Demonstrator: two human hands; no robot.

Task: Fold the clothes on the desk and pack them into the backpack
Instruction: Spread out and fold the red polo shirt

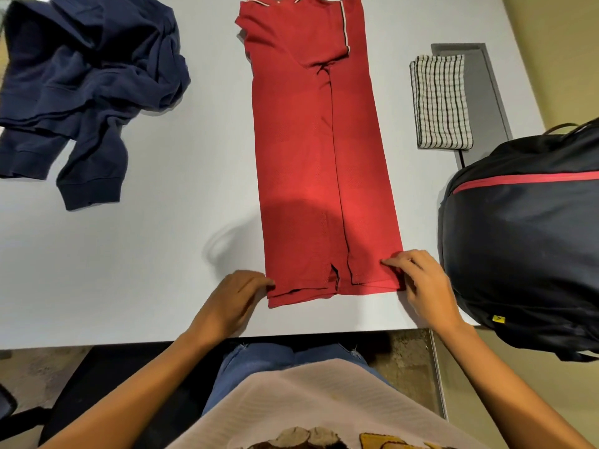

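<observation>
- Red polo shirt [317, 163]: I log it in the middle of the white surface [181, 254], folded lengthwise into a long strip. Its collar lies at the far end and its hem at the near edge. Both side panels meet along a seam line down the centre.
- Left hand [236, 296]: it is at the near-left corner of the hem. The fingers [259, 281] are curled with their tips on the cloth. They seem to pinch the corner, though the thumb is hidden from me.
- Right hand [421, 286]: it is at the near-right corner of the hem, and its fingers [397, 262] are bent and pinch a small fold of the fabric.
- Navy garment [84, 85]: it is crumpled in a heap at the far left of the surface, well apart from the shirt, with one cuffed sleeve trailing towards me.
- Checked cloth [440, 102]: it is folded flat to the right of the shirt, partly over a grey panel [486, 92] set in the surface.
- Backpack [525, 254]: it is black with a red stripe, stands at the right edge of the surface just beside my right hand, and overhangs the near corner.
</observation>
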